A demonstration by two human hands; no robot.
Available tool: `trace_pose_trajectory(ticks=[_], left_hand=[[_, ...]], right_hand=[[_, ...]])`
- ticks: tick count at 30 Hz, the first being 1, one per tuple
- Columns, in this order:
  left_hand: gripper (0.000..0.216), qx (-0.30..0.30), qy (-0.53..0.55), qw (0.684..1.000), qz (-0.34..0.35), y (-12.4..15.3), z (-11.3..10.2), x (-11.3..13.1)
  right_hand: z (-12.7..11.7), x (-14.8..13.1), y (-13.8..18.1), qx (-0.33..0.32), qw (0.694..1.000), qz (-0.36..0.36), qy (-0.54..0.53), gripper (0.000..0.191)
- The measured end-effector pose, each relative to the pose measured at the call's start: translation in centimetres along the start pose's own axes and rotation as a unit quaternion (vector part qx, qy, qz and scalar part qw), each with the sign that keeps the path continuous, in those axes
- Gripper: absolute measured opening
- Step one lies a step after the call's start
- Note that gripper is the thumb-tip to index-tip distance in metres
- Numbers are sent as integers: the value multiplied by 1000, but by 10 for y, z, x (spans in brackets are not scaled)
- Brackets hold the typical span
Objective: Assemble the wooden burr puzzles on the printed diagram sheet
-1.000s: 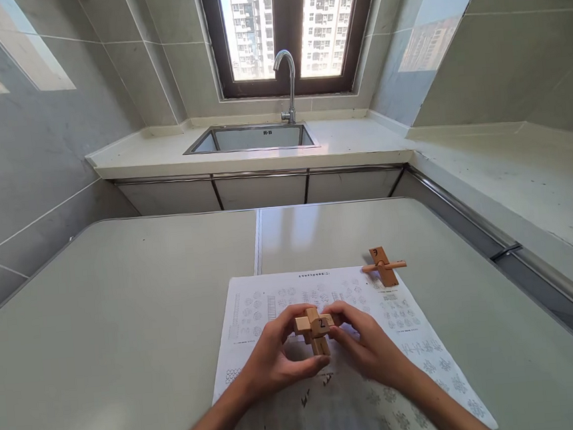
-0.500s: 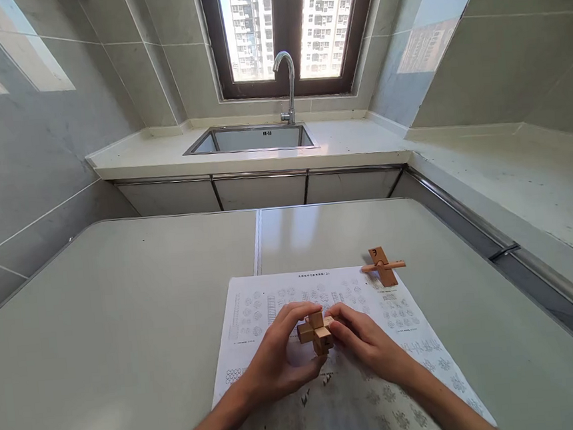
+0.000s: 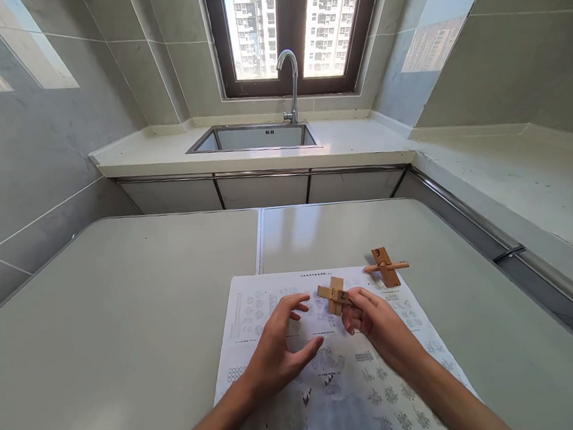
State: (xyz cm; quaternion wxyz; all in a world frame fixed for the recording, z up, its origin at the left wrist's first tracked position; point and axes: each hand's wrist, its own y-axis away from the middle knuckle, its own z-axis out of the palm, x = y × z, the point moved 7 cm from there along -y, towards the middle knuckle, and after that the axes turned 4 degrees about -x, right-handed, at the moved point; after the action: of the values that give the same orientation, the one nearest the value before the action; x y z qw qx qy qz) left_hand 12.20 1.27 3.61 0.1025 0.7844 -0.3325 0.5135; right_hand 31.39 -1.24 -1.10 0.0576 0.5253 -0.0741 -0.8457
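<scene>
My right hand (image 3: 376,321) pinches one end of an interlocking wooden burr puzzle (image 3: 334,294), a cross of pale blocks with a dark mark on one arm. The puzzle is held over the upper part of a printed sheet (image 3: 260,371). To the left, my left hand (image 3: 290,338) is apart from it, thumb and fingers spread with nothing between them. A second wooden puzzle (image 3: 386,266), a flat brown piece crossed by a thin rod, lies at the sheet's top right corner.
The sheet, covered with small diagrams, lies on a pale table (image 3: 126,336). Beyond the table's far edge is a white counter (image 3: 360,133) with a sink (image 3: 254,137) and a curved faucet (image 3: 294,84) below a window. A tiled wall (image 3: 61,161) borders the left side.
My left hand has let go of the wooden puzzle. My right hand has moved it up and to the right, turning it. The rod puzzle stays where it lay.
</scene>
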Motion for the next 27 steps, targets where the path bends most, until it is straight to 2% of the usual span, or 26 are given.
trace_pose_trajectory(ticks=[2,4,8,12,18,27], left_hand=[[49,-1,-3,1000,2,-1,1,0],[40,-7,-4,1000,6,-2,2,2],[33,-12,-8,1000,4,-3,3,3],[29,-15,-10,1000,1,-3,2,4],[27,-21,-5,1000,-6,-1,3,0],[22,-26,-8,1000,-8,0,3,0]], right_hand=[[-14,4,-5,47,991,27,-126,19],[-23,9,-8,72,969,65,-227,13],[-33,13,-8,84,937,102,-323,9],[-37,14,-8,85,928,98,-349,12],[-43,15,-11,90,931,81,-344,14],[-39,12,-11,89,918,103,-372,7]])
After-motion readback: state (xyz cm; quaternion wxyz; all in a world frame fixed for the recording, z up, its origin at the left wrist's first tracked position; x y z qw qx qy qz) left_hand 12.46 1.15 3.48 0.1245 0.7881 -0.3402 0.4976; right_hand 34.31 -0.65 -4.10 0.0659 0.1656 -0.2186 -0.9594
